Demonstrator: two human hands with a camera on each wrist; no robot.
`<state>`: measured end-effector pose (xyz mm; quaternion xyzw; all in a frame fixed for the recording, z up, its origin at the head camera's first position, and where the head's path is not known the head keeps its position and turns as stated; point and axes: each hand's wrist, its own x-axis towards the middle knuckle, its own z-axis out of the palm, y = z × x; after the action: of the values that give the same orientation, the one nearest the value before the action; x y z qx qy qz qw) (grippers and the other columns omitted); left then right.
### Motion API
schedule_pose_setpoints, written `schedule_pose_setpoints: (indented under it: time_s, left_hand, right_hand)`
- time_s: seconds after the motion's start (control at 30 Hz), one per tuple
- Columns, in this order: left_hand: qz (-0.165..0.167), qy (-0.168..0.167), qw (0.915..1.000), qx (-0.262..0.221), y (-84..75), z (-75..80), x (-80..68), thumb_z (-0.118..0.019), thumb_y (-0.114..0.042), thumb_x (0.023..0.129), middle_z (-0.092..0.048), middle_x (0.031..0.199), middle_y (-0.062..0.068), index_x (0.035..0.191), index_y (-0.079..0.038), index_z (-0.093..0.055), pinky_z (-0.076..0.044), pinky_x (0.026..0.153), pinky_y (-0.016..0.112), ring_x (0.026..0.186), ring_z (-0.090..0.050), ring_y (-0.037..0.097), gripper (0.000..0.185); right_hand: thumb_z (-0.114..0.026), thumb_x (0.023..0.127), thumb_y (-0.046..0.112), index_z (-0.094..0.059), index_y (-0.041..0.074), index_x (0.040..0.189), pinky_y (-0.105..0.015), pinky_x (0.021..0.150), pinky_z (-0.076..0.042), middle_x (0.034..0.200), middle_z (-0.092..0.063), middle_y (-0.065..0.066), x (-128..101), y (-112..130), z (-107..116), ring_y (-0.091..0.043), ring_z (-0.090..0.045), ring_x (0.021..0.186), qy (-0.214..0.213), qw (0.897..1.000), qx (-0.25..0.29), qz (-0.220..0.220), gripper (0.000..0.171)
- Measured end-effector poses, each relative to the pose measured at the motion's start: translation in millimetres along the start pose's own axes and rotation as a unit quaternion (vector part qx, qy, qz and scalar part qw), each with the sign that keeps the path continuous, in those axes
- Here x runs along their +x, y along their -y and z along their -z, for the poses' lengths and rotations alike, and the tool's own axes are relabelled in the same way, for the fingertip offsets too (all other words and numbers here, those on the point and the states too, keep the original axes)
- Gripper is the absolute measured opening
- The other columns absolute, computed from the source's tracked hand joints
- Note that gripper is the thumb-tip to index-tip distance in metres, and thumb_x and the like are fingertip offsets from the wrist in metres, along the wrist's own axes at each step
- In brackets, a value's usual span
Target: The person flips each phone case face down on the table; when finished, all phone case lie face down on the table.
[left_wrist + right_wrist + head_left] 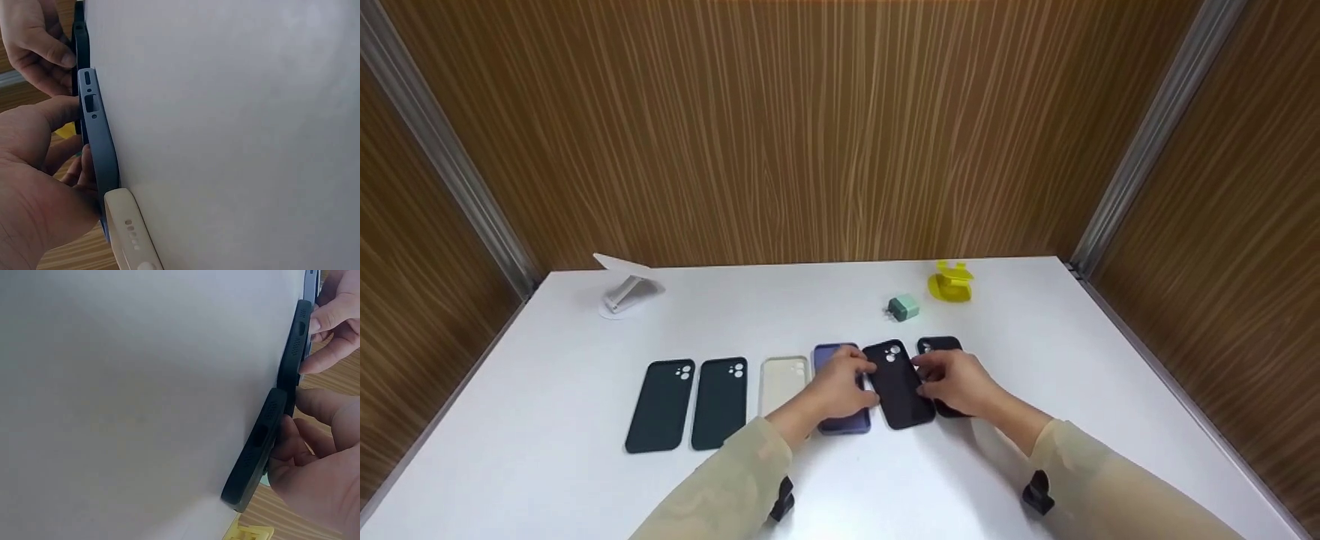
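Note:
Several phone cases lie in a row on the white table [547, 465]: two dark green ones [660, 405], a cream one [784, 379], a purple-blue one [832, 352], a tilted black one [896, 386] and another black one [939, 345]. My left hand [864, 379] lies over the purple-blue case [98, 152] and pinches the tilted black case's left edge [295, 343]. My right hand [926, 375] covers the far-right black case [259, 450], its thumb and fingers gripping the tilted case's right edge [81, 45]. The cream case [126, 236] lies beside my left palm.
A white folding phone stand [626, 289] sits at the back left. A small green charger [904, 307] and a yellow stand [951, 283] are at the back right. Wooden walls close in the table on three sides.

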<state>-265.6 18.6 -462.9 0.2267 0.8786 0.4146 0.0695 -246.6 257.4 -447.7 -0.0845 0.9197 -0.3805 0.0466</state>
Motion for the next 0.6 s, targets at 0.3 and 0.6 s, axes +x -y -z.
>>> schedule_pose_setpoints:
  time_s: [0.3, 0.6]
  left_hand:
    - [-0.002, 0.001, 1.0, -0.009, 1.1, 1.9, -2.4, -0.087, -0.014, 0.085, -0.054, 0.141, 0.015, 0.13, 0.009, -0.069, -0.042, 0.116, 0.045, 0.131, -0.054, 0.035, 0.054]
    - [0.015, -0.021, 0.999, -0.037, -8.6, 4.1, -5.7, -0.088, -0.009, 0.084, -0.056, 0.142, 0.018, 0.132, 0.006, -0.069, -0.039, 0.119, 0.047, 0.134, -0.054, 0.038, 0.054]
  right_hand:
    - [-0.077, 0.089, -0.005, -0.07, -0.003, 0.131, -0.041, 0.091, -0.059, 0.111, -0.076, -0.011, -4, 5, -2, -0.025, -0.072, 0.101, -0.031, 0.999, 0.04, 0.001, 0.043]
    - [-0.079, 0.09, -0.002, -0.069, -0.003, 0.134, -0.033, 0.092, -0.056, 0.109, -0.075, -0.009, -6, 7, -3, -0.022, -0.068, 0.101, -0.041, 0.994, 0.097, -0.039, 0.046]
